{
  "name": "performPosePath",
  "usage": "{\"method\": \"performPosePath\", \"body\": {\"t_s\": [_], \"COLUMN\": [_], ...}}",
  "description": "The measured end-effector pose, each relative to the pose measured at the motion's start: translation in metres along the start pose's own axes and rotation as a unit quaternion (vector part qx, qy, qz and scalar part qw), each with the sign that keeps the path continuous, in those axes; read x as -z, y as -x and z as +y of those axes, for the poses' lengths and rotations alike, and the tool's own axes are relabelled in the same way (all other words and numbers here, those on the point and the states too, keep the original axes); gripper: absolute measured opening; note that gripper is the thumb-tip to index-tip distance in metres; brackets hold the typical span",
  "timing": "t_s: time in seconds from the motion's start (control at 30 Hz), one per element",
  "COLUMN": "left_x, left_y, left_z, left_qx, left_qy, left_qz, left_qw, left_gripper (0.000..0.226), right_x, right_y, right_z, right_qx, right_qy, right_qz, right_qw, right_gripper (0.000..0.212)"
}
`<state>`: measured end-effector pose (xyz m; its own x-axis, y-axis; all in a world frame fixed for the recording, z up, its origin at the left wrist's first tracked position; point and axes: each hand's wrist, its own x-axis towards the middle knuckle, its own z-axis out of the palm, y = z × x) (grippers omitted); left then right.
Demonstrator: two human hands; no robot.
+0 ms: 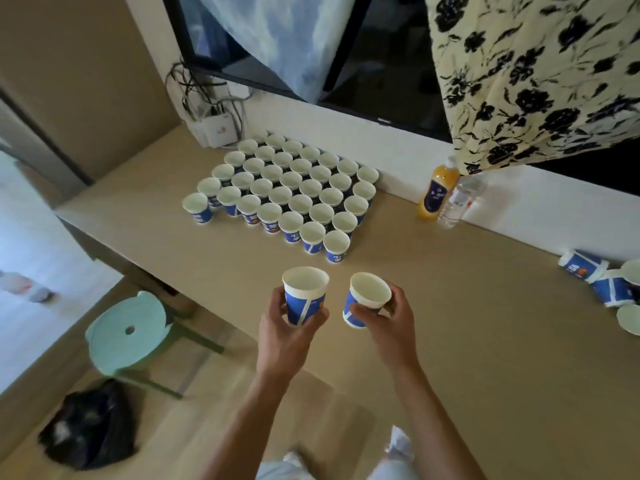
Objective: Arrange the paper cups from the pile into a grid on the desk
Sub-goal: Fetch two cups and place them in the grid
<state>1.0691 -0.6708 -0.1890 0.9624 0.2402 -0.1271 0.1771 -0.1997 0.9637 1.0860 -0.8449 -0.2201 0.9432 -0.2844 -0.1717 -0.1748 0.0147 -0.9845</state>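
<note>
Holding one paper cup apiece, both hands hover over the near part of the desk [467,323]. Each cup has a blue printed wall, a white rim and a plain white inside. The left hand [289,329] curls fingers and thumb round the lower wall of the upright cup [306,296]. The right hand [389,320] pinches the tilted cup [367,299], whose base leans toward the left hand. The two cups sit near each other without touching. Beyond them stands the grid [287,188] of upright cups, packed rim to rim near the wall. The pile [602,282] lies on its side at the far right, well apart from both hands.
</note>
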Motion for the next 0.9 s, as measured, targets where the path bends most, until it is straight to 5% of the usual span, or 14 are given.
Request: {"method": "performPosePath", "body": {"t_s": [0.9], "left_x": [0.135], "left_y": [-0.213], "left_z": [-0.062], "left_qx": [0.04], "left_qy": [-0.106], "left_qz": [0.09], "left_qw": [0.989], "left_gripper": [0.054], "right_x": [-0.212], "right_y": [-0.095], "right_z": [0.008], "right_qx": [-0.067], "right_qy": [-0.075], "right_qz": [-0.032], "right_qw": [0.994], "right_gripper": [0.055]}}
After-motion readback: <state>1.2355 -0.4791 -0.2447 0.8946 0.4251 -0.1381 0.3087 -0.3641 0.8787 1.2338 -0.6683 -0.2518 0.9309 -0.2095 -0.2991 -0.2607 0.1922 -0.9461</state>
